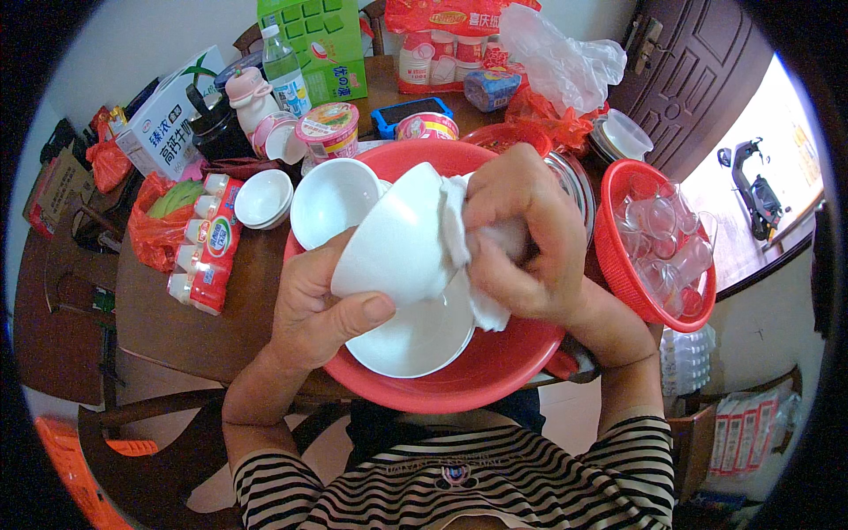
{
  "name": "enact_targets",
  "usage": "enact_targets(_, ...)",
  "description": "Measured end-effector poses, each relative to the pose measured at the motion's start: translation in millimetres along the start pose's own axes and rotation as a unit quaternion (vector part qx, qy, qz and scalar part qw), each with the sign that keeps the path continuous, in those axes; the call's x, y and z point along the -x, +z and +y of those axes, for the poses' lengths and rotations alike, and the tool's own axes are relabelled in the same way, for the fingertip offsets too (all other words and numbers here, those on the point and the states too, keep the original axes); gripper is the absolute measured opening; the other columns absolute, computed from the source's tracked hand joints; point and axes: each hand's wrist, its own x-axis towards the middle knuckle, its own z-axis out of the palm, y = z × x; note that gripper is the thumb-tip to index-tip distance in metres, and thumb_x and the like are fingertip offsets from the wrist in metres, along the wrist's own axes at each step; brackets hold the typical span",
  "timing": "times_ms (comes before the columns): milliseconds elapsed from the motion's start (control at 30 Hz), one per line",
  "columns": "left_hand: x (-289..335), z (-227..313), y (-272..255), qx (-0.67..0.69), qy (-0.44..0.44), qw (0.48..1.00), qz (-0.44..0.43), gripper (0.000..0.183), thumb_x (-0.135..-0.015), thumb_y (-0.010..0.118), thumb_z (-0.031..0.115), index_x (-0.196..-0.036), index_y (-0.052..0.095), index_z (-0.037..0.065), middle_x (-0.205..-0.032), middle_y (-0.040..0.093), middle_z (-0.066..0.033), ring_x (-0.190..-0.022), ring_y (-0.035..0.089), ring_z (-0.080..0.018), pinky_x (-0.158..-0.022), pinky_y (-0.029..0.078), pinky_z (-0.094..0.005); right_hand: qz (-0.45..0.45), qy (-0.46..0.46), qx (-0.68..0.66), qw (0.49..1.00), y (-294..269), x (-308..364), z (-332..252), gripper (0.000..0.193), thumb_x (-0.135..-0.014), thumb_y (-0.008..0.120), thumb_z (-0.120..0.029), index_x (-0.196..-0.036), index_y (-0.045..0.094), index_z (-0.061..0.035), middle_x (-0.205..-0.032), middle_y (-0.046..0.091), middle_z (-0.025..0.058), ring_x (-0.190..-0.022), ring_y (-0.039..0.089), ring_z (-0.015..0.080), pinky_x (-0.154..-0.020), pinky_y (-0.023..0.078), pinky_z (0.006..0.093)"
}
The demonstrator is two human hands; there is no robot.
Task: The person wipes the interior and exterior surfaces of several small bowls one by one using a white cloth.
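My left hand (309, 305) grips a white bowl (389, 234) by its outer side, thumb along the lower wall, with the bowl tipped on its side and its opening toward the right. A white cloth (488, 314) is bunched in my right hand (528, 231), whose curled fingers press it at the bowl's rim; part of the cloth hangs down. Both hands are above a large red basin (521, 362). In the basin sit another white bowl (332, 199) at the left and a wider white bowl (415, 344) below my hands, partly hidden by them.
At the right, a red basket (632, 283) holds several clear glasses. Small stacked white bowls (263, 199) and a red-wrapped pack of small bottles (212, 247) stand left. Behind the basin are a noodle cup (329, 126), a blue-framed device (412, 115), a green box (318, 49) and stacked dishes (624, 134).
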Motion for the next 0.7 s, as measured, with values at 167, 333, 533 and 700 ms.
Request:
enact_targets(167,-2.6,7.0,-0.4,-0.088,-0.02,0.995,-0.035,0.049,-0.079,0.066,0.018,-0.119,0.049,-0.005,-0.109,0.058,-0.0112,-0.1,0.055,-0.0164,-0.087,0.042,-0.0299,-0.017,-0.129,0.102,0.986,8.6,6.5,-11.6,0.019,-0.058,0.065,-0.01,-0.077,0.062,-0.0106,-0.075,0.054,0.003,-0.064,0.053,0.0176,-0.053,0.043,0.0286)
enact_targets(333,-6.4,9.5,3.6,-0.145,0.028,0.985,-0.084,0.041,-0.079,0.066,0.016,-0.112,0.054,-0.006,-0.108,0.057,-0.0136,-0.099,0.056,-0.0197,-0.085,0.042,-0.0307,-0.014,-0.201,0.14,0.97,5.8,6.8,-12.5,0.024,-0.059,0.072,-0.011,-0.082,0.065,-0.0129,-0.081,0.055,0.0011,-0.068,0.053,0.0159,-0.056,0.042,0.0276)
enact_targets(533,-4.1,13.5,1.8,-0.128,0.024,0.988,-0.08,0.04,-0.077,0.067,0.017,-0.108,0.056,-0.007,-0.106,0.058,-0.0161,-0.096,0.058,-0.0229,-0.084,0.043,-0.0321,0.015,-0.055,0.063,0.996,-2.1,-2.6,-9.4,0.017,-0.064,0.065,-0.005,-0.08,0.06,-0.0073,-0.078,0.056,0.005,-0.072,0.053,0.0204,-0.063,0.043,0.0305)
enact_targets(700,-1.6,13.0,7.2,-0.071,0.028,0.997,-0.028,0.039,-0.078,0.066,0.017,-0.107,0.056,-0.008,-0.106,0.058,-0.015,-0.094,0.058,-0.0208,-0.082,0.043,-0.0328,0.025,0.013,0.002,1.0,-3.5,-2.2,-3.1,0.011,-0.068,0.06,-0.002,-0.078,0.056,-0.0056,-0.076,0.055,0.006,-0.071,0.052,0.0226,-0.066,0.043,0.0315)
